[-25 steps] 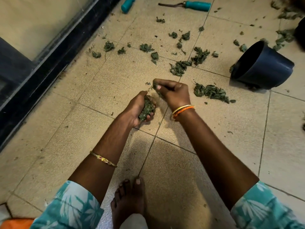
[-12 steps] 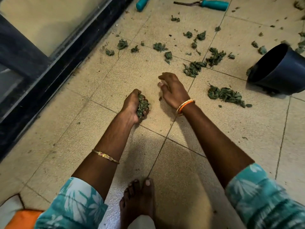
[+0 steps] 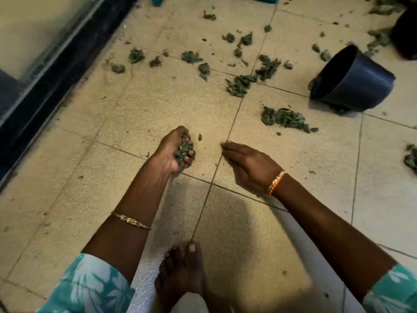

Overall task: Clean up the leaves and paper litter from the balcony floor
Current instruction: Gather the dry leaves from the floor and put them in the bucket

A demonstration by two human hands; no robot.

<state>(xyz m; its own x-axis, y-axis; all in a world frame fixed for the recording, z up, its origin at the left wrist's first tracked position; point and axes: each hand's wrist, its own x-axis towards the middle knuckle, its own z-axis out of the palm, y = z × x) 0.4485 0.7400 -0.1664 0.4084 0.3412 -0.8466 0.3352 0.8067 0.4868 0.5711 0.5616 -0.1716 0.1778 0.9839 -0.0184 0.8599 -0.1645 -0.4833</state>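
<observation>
Left hand curls round a clump of leaves just above the floor. Right hand, fingers straight & holding nothing, hovers near it; 0.5 s ago it was farther out, fingertips on tile. More leaves lie far right by pot.

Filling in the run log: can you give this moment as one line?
left hand: grips wad of dried green leaves | right hand: open, empty, over beige tiled floor | tipped dark blue plastic pot: untouched
</observation>
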